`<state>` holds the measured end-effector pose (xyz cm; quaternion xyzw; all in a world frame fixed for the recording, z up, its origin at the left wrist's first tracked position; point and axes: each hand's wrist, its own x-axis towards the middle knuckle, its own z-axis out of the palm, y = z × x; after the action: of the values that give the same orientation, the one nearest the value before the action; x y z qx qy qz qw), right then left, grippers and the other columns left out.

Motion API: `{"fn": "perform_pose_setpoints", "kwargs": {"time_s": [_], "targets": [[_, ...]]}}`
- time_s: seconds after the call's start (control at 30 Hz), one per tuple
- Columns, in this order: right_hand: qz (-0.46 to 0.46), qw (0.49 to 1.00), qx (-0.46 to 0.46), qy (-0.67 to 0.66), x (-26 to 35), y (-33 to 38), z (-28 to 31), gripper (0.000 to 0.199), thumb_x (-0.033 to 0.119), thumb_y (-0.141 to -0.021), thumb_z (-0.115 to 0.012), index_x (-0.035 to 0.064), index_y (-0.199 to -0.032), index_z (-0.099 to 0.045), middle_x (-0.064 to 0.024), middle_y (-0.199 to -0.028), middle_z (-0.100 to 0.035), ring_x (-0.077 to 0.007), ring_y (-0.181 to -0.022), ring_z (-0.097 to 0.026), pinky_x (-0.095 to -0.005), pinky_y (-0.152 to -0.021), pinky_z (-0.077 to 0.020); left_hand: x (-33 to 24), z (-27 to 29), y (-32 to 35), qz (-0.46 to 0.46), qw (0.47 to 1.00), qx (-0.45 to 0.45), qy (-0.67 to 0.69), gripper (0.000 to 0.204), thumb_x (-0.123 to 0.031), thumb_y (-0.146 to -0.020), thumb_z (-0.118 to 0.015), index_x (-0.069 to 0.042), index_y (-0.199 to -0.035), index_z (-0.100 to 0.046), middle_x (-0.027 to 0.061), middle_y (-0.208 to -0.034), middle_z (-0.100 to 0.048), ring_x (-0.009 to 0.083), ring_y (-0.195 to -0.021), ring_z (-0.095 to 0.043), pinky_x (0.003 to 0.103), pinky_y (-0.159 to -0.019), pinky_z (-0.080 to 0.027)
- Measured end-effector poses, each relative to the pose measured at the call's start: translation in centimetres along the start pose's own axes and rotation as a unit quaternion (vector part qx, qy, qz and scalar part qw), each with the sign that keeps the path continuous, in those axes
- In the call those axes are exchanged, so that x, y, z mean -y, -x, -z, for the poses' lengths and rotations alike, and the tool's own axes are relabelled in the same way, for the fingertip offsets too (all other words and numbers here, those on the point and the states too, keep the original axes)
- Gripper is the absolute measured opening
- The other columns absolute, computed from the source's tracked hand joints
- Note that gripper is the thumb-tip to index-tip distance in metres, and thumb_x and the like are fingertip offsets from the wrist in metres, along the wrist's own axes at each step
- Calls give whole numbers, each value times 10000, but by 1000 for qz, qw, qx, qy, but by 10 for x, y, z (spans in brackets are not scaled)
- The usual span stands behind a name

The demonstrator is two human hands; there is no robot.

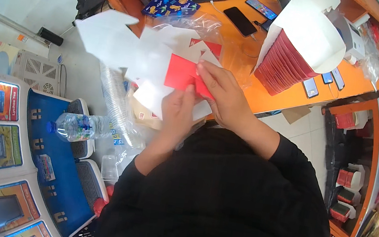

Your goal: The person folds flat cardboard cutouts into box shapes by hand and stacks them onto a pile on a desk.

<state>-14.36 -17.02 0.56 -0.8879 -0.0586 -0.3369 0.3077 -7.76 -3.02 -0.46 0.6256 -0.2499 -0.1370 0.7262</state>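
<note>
Right now the flat cardboard cutout (158, 64), white on one face and red on the other, sits in front of my chest, held up over the near edge of the orange desk (272, 94). Its white flaps fan out to my left and upward, and a red panel shows in the middle. My left hand (176, 111) grips it from below, fingers curled and thumb pressed against the lower white flap. My right hand (222, 96) comes over the top, fingertips pressed together on the red panel, pinching its edge.

Just behind the cutout lies a crumpled clear plastic bag (213, 28) on the desk. Further right stands a stack of red cutouts (282, 64) leaning in a row, with a white one (308, 28) resting on top. Several phones (240, 21) lie beyond them on the desk. Down at my left, a water bottle (80, 126) lies on its side beside a sleeve of clear plastic cups (115, 99).
</note>
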Motion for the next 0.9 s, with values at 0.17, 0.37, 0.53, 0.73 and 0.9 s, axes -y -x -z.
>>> {"fn": "perform_pose_setpoints", "kwargs": {"time_s": [0.17, 0.37, 0.53, 0.73, 0.9], "targets": [[-32, 999, 18, 25, 20, 9, -9, 618, 92, -918, -579, -2, -1493, -373, -211, -1371, -503, -377, -1223, -514, -423, -1008, -443, 0, 9, 13, 32, 997, 32, 55, 314, -221, -1063, -485, 46, -1138, -633, 90, -1024, -696, 142, -933, -650, 280, -850, -516], [-159, 939, -46, -303, -8, 19, -15, 595, 49, -1006, -463, 22, -1559, -243, -230, -1352, -491, -276, -1138, -584, -351, -904, -517, 9, 36, 8, -21, 989, 38, -142, 276, -203, -1024, -522, -9, -1164, -661, 142, -912, -719, 208, -821, -685, 335, -744, -512], [-145, 973, 18, -180, -59, 13, -22, 413, -18, -936, -575, 93, -1331, -616, -102, -1122, -534, -144, -898, -627, -279, -738, -522, 42, 53, 14, 7, 927, 150, -343, 268, -255, -1012, -524, -73, -1138, -674, 219, -825, -676, 378, -775, -671, 431, -681, -506], [-70, 992, 77, -69, -53, 28, -30, 116, 57, -831, -716, 109, -934, -710, -53, -826, -512, -222, -762, -603, -324, -678, -496, 67, 54, 14, 71, 919, 205, -330, 301, -277, -1025, -472, -69, -1150, -651, 238, -823, -663, 432, -787, -651, 486, -693, -492], [-52, 981, 172, -70, -54, 27, -29, 52, 133, -824, -715, 143, -854, -674, -36, -835, -528, -240, -794, -643, -374, -663, -515, 72, 57, 7, 64, 912, 245, -322, 290, -251, -1024, -445, -50, -1093, -643, 241, -816, -657, 437, -780, -643, 498, -699, -486]]}}
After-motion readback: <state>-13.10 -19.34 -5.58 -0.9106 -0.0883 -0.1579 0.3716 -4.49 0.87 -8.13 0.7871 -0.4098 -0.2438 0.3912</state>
